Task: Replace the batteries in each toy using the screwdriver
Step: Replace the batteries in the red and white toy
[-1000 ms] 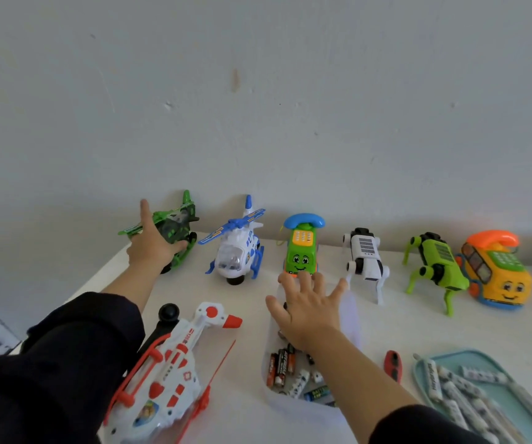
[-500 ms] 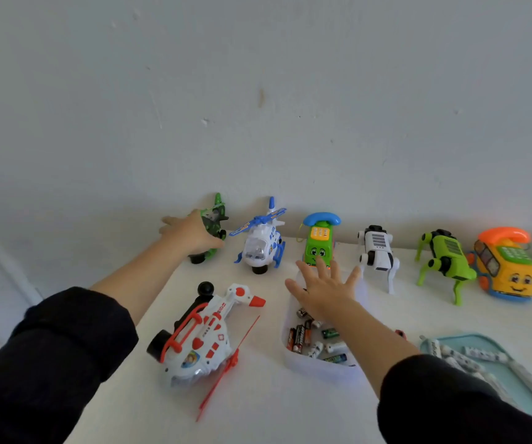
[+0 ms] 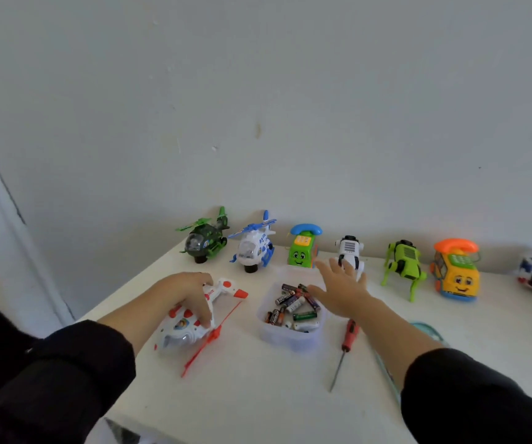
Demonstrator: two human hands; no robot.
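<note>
The left hand (image 3: 191, 294) curls over the white chopper (image 3: 194, 318), which lies on its side just left of the battery tub (image 3: 290, 334). The right hand (image 3: 343, 288) hovers spread flat over the tub's far right corner, holding nothing. The screwdriver (image 3: 345, 344) lies just right of the tub. The chopper looks light, hard and smooth. Hold its fat body, because the thin red blade (image 3: 208, 339) may snap.

Your white-and-red helicopter (image 3: 191, 318) lies on its side; six toys (image 3: 303, 246) stand along the wall. The red-handled screwdriver (image 3: 345, 347) lies flat just beside the battery tub (image 3: 290, 334).
</note>
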